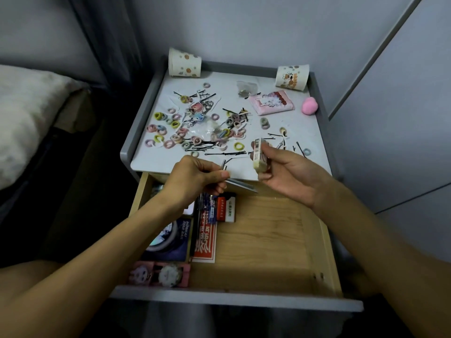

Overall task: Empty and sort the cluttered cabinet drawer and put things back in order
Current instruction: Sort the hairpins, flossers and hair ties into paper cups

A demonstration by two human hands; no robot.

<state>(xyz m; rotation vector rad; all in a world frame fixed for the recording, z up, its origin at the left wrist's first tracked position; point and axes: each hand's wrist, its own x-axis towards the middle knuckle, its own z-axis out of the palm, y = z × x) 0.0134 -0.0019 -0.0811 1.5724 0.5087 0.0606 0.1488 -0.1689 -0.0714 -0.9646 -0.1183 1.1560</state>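
Metal clips [240, 185]: probably light, stiff, slippery; left grip [195, 176] pinches one end. Small box [259, 154]: light; right grip [288, 174] curls round it.

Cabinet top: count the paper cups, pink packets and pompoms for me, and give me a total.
Cups: 2
Pink packets: 1
Pompoms: 1
Total: 4
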